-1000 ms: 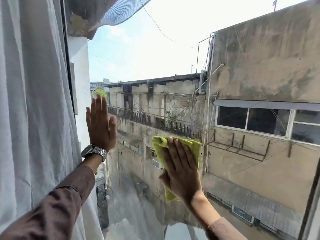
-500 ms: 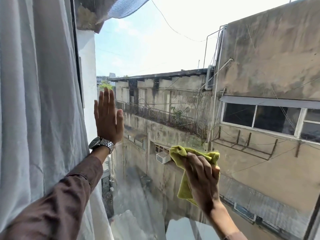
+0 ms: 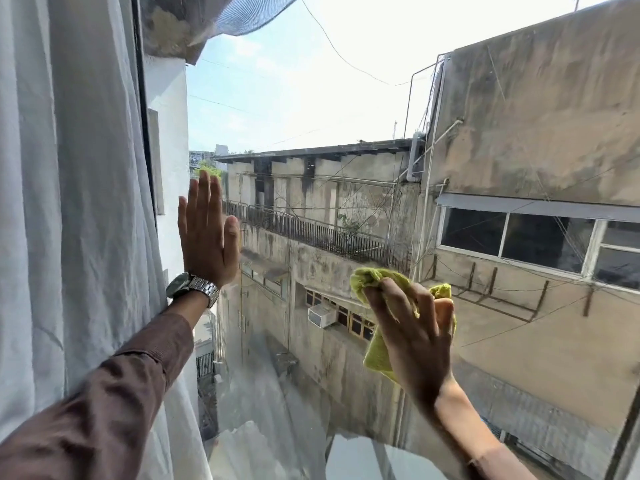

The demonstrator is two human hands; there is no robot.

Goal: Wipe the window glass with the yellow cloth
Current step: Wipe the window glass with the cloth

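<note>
The window glass (image 3: 311,109) fills most of the view, with old concrete buildings behind it. My right hand (image 3: 414,332) presses the yellow cloth (image 3: 375,353) against the lower middle of the pane; the cloth is bunched under my fingers and shows above and to the left of them. My left hand (image 3: 207,233) lies flat on the glass near its left edge, fingers together and pointing up, with a metal watch on the wrist. It holds nothing.
A white curtain (image 3: 69,202) hangs along the left side, right beside my left arm. The dark window frame (image 3: 143,133) runs vertically between curtain and glass. Another frame edge (image 3: 623,427) slants at the lower right.
My right hand has slid the cloth rightward across the glass and the cloth has bunched up under the fingers. The left hand stays flat on the pane.
</note>
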